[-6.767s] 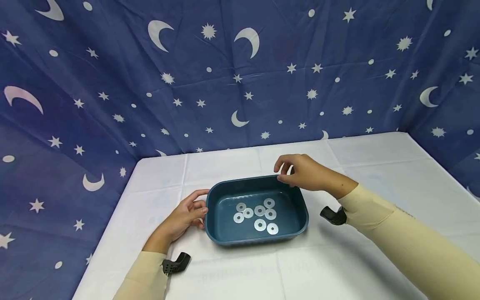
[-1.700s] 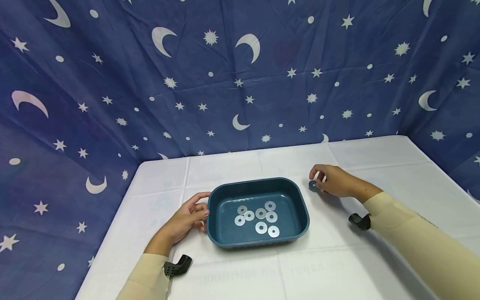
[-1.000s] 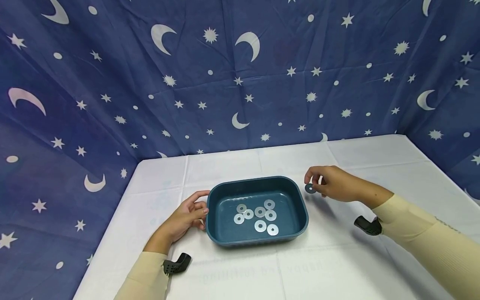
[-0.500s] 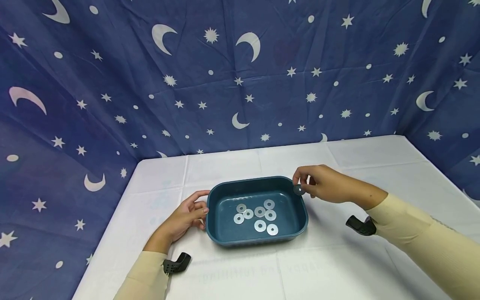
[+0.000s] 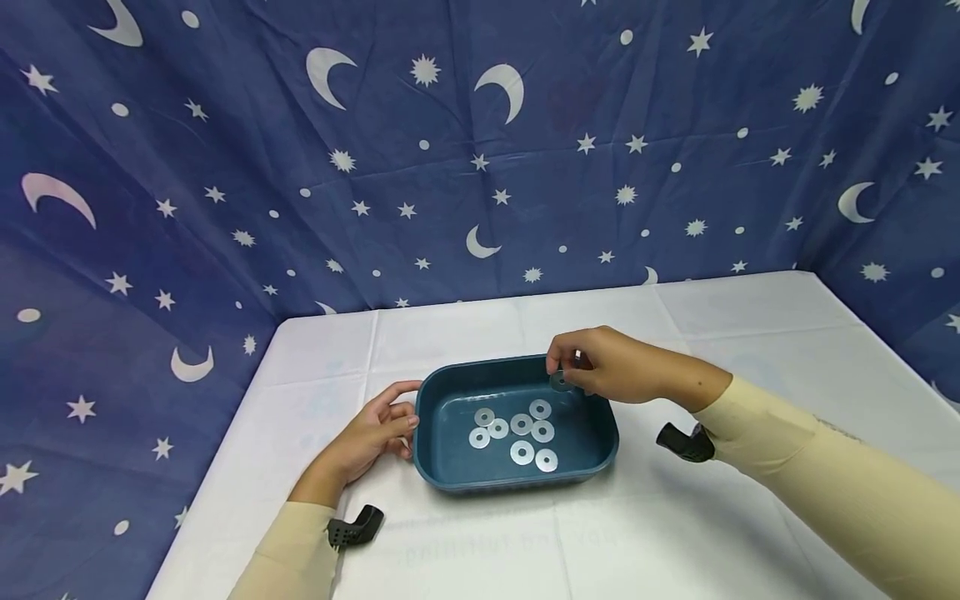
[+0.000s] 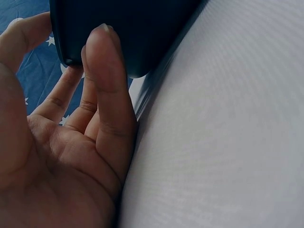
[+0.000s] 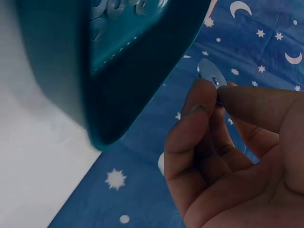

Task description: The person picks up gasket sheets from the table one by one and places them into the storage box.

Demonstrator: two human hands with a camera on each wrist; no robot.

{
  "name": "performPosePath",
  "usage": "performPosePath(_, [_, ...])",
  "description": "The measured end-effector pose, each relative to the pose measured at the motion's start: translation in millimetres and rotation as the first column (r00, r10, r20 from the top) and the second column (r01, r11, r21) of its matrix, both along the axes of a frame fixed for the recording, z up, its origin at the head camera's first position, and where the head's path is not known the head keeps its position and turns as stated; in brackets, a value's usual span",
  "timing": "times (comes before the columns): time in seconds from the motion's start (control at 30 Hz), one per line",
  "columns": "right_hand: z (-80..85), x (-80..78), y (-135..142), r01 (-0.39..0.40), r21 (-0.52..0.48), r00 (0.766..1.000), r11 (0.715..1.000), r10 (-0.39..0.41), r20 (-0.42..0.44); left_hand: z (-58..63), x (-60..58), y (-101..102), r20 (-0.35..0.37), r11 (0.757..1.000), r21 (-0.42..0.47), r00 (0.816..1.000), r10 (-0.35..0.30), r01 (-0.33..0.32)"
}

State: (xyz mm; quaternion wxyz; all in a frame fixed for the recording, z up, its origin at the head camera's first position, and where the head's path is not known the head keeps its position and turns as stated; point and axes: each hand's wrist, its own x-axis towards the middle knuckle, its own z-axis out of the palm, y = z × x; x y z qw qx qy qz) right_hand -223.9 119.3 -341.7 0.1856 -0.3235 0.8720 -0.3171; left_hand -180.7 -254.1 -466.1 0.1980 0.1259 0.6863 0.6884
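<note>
A washer (image 5: pixel 556 382) is pinched between thumb and index finger of my right hand (image 5: pixel 618 367), above the back right part of a dark teal rectangular tub (image 5: pixel 457 461). In the right wrist view the metal washer (image 7: pixel 206 70) stands on edge at the fingertips, its hole showing. Several flat silver washers (image 5: pixel 514 454) lie loose on the tub's floor, grouped from the middle to the right. My left hand (image 5: pixel 367 437) rests against the tub's left end; in the left wrist view its loosely bent fingers (image 6: pixel 59 97) touch the tub wall.
White cloth covers the table (image 5: pixel 465 550) under the tub. A blue curtain (image 5: pixel 420 208) with moons and stars hangs behind and at both sides. Black devices (image 5: pixel 356 527) sit at both wrists.
Earlier the right hand was above the tub's back right corner, then picked up a washer from the table right of it. It has carried that washer leftward over the tub. The left hand stays.
</note>
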Motion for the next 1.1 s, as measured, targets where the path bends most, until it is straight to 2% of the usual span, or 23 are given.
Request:
performPosePath(0.3, [6.5,-2.5,-35,-0.101,0.045,0.993,0.994,0.104,-0.059,0.1,0.4,-1,0.001,1.0,-0.004,1.0,-0.001,0.001])
performPosePath(0.43, [4.6,-2.6,-50,-0.167,0.04,0.985,0.985,0.169,-0.045,0.7,0.3,-1,0.003,1.0,-0.003,1.0,-0.003,0.003])
performPosePath(0.67, [-6.6,-5.3,-66,-0.255,0.043,0.967,0.966,0.255,-0.002,-0.7,-1.3,-1,0.006,1.0,0.001,1.0,-0.009,0.009])
performPosePath(1.1, [-29.2,-2.4,-86,-0.309,0.085,0.95,0.947,0.304,0.067,-0.5,-0.5,-1,0.014,1.0,-0.01,1.0,0.011,-0.011])
